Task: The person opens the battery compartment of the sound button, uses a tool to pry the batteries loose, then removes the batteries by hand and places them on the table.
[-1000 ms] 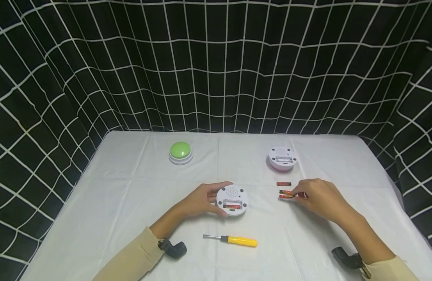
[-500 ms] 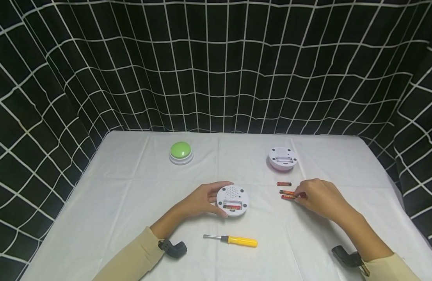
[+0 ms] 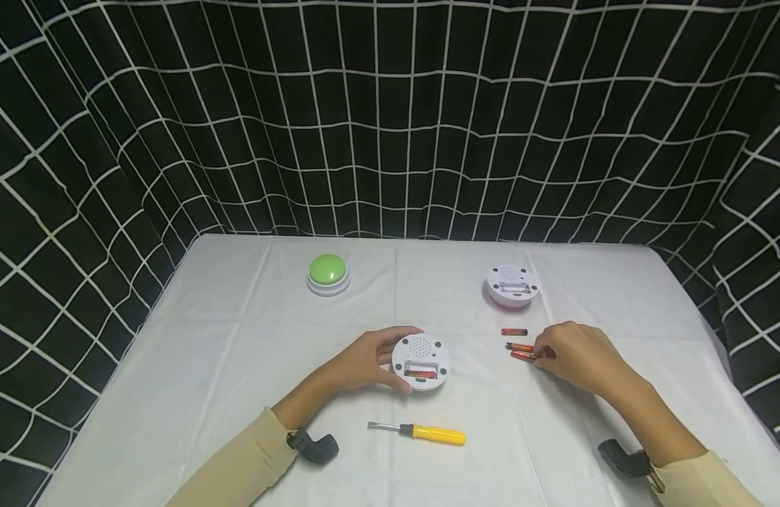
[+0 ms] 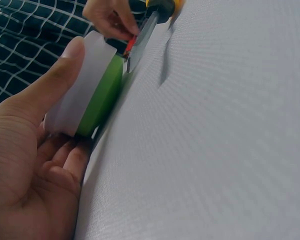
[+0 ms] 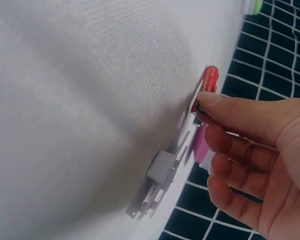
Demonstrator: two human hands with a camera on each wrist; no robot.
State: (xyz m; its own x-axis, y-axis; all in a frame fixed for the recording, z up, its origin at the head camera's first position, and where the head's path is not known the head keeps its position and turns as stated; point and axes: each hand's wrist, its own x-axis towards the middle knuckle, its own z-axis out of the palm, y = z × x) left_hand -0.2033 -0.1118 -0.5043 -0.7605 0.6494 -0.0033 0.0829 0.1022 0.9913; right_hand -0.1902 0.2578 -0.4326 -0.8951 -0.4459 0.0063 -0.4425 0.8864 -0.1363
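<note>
In the head view my left hand (image 3: 369, 362) grips a round push-button device (image 3: 421, 361), thumb and fingers on either side of its white base. It lies upside down, its green dome (image 4: 102, 95) facing the cloth in the left wrist view. Its battery compartment is uncovered, with a red battery (image 3: 421, 374) inside. Off to the right, my right hand (image 3: 580, 358) pinches the end of a red battery (image 5: 210, 77) between thumb and index finger, close to the cloth. A second battery (image 3: 519, 346) lies beside it, and a third battery (image 3: 514, 332) lies farther back.
A yellow-handled screwdriver (image 3: 437, 434) lies in front of the hands. A green button (image 3: 327, 273) stands upright at back left. At back right sits an upturned pink button (image 3: 512, 286), its battery compartment uncovered. Small white plastic pieces (image 5: 161, 167) lie near my right hand.
The battery at my right fingertips has shifted slightly right and turned at an angle to its neighbour. My left hand and the device it holds stay in place.
</note>
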